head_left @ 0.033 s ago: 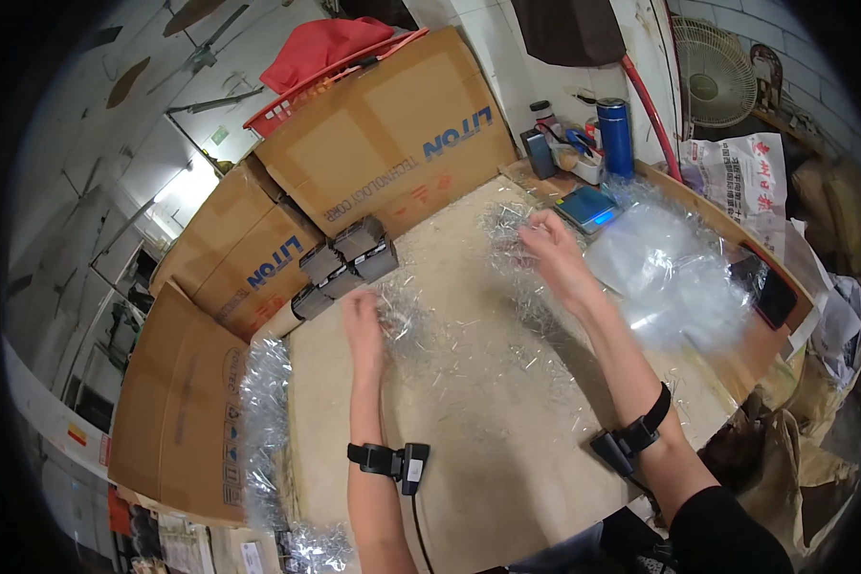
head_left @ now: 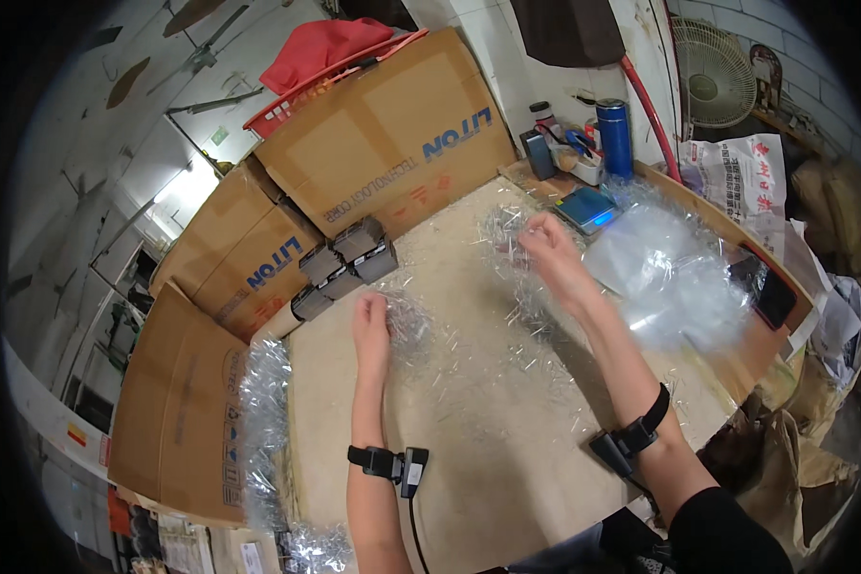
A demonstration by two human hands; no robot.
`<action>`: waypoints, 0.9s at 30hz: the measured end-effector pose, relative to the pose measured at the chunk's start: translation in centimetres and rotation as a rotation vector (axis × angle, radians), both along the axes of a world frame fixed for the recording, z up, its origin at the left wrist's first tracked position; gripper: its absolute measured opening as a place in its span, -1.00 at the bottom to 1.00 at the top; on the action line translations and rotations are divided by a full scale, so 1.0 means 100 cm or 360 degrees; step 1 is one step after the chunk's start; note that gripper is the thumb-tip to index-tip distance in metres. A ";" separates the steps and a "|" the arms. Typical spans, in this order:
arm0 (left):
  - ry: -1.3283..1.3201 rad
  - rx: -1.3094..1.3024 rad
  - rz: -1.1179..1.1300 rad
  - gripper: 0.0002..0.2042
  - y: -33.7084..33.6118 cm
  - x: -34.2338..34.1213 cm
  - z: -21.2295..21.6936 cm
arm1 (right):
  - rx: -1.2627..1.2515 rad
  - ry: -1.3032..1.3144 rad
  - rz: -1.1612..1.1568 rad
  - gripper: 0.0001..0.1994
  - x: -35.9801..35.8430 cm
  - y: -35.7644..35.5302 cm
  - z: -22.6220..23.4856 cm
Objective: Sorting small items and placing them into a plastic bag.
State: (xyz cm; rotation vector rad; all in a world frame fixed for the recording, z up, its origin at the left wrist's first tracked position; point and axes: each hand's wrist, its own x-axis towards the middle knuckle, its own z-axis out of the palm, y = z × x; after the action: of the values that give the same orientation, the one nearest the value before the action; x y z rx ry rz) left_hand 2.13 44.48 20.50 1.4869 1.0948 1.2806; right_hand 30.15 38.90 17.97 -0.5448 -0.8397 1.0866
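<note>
Thin, shiny, clear-to-silver slivers are strewn over the pale tabletop [head_left: 469,459]. My left hand [head_left: 371,323] is closed with its fingers curled, at the left side of a loose clump of slivers [head_left: 408,323]. Farther back, my right hand [head_left: 553,251] has its fingers pressed together beside a larger heap of slivers [head_left: 512,234]. Whatever either hand pinches is too small or hidden to make out. Beyond my left hand stand several stacked dark grey blocks [head_left: 359,251].
Cardboard boxes [head_left: 383,134] wall off the back and left. At right are a small scale [head_left: 584,208], a clear plastic bag [head_left: 674,258], a phone [head_left: 770,287] and a blue bottle [head_left: 614,139]. More shiny slivers [head_left: 266,411] line the left edge.
My left hand has shifted slightly to the right, with its fingers curled. My right hand has barely moved.
</note>
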 end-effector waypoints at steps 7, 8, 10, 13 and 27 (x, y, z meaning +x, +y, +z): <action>0.1027 0.0034 -0.0769 -0.62 -0.018 -0.013 -0.047 | -0.0080 -0.0838 -0.0122 -0.56 0.016 0.011 -0.025; 0.1030 0.0034 -0.0777 -0.62 -0.024 -0.015 -0.054 | -0.0144 -0.1356 -0.0209 -0.49 0.018 0.013 -0.029; 0.1650 0.0519 -0.0565 -0.45 -0.036 -0.015 -0.070 | -0.0386 -0.2052 -0.0325 -0.39 0.013 0.004 -0.038; 0.1861 0.0529 -0.0037 -0.46 -0.047 -0.009 -0.084 | -0.0614 -0.2826 -0.0482 -0.31 0.001 -0.003 -0.061; -0.0399 0.0175 0.0114 -0.81 -0.043 -0.019 -0.011 | -0.0194 -0.1362 -0.1200 -0.41 0.020 0.027 -0.078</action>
State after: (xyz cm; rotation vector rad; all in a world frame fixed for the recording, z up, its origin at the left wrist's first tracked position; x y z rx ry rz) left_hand 0.27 40.20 19.44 1.3322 0.9326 1.5524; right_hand 32.12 41.63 10.13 -1.3482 -1.1540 0.1690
